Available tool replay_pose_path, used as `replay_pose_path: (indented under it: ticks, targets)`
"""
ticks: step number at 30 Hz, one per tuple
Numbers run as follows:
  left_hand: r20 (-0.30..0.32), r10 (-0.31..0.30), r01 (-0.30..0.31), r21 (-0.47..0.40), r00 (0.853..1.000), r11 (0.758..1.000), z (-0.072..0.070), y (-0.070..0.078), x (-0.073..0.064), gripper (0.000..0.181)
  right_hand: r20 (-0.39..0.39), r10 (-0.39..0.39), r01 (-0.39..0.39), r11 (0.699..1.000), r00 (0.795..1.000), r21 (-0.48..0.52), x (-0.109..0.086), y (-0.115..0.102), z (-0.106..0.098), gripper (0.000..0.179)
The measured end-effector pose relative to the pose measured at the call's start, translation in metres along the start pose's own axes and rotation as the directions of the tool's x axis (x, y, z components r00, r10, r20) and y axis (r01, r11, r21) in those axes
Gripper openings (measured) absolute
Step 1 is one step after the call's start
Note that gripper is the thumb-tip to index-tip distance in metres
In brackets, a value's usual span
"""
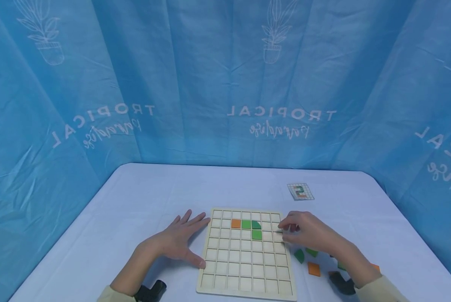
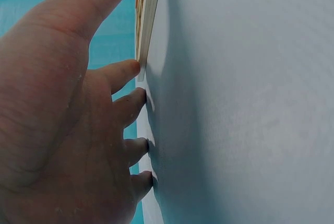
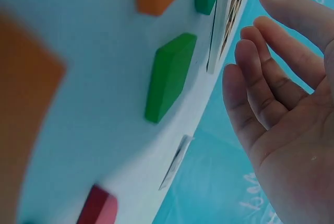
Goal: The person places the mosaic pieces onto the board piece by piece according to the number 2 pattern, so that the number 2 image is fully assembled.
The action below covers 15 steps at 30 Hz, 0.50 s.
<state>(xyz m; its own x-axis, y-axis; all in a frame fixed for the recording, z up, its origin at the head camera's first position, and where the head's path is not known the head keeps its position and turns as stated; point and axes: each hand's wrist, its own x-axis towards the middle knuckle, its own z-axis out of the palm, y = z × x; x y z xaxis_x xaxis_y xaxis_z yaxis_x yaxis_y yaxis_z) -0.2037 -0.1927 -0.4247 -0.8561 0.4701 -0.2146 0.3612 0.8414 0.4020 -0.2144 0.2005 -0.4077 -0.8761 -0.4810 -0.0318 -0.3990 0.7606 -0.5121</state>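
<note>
A pale wooden grid board [image 1: 234, 269] lies on the white table. In its upper rows sit an orange square [image 1: 235, 223], a light green square [image 1: 246, 224], a dark green rounded piece [image 1: 256, 225] beside it and another green square [image 1: 256, 235] below that. My left hand [image 1: 177, 240] spreads its fingers along the board's left side, thumb and index fingertip at the edge. Over the right edge hovers my right hand [image 1: 309, 230], its fingers loosely bent; the right wrist view shows nothing between thumb and fingers.
Loose pieces lie right of the board: a dark green one [image 1: 299, 255], an orange square [image 1: 314, 269] and several others, partly under my right forearm. A red piece [image 3: 98, 207] shows in the right wrist view. A pattern card [image 1: 301, 191] lies behind; a blue curtain [image 1: 225, 84] surrounds the table.
</note>
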Motion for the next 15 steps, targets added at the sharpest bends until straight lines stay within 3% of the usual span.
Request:
replay_pose_path:
  ticks: [15]
  targets:
    - [0.0,-0.009,0.009,0.001,1.0,1.0,0.0,0.001,0.0,0.121,0.039,-0.003,0.002,1.0,0.999,0.017,-0.025,0.019,-0.002,0.02]
